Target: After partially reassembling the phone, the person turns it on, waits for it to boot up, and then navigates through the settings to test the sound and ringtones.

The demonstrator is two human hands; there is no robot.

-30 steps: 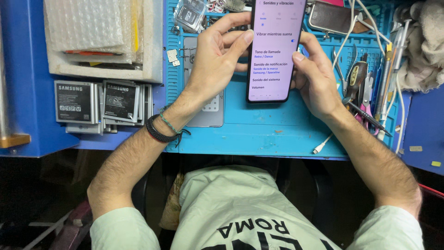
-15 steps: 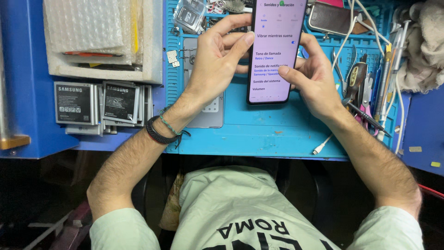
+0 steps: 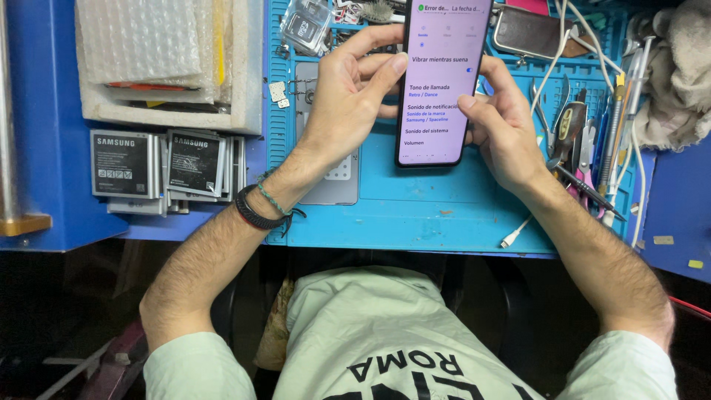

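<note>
A black smartphone point(image 3: 441, 81) with a lit pale-purple settings screen is held upright above the blue work mat point(image 3: 422, 204). My left hand point(image 3: 348, 100) grips its left edge, fingers curled behind and over the top. My right hand point(image 3: 503, 122) holds the right edge, with the thumb resting on the screen near its middle right. A dark braided bracelet point(image 3: 259, 211) circles my left wrist.
Several phone batteries point(image 3: 159, 167) lie in a row at left below a foam tray with bubble wrap point(image 3: 155, 52). Tweezers, pliers and screwdrivers point(image 3: 585, 141) crowd the right side with white cables point(image 3: 518, 233). A grey cloth point(image 3: 678, 70) sits far right. A dark wallet-like case point(image 3: 529, 33) lies behind.
The screen list has scrolled and a notification banner now shows at the top of the phone. My right thumb has shifted slightly on the screen; both hands stay in place.
</note>
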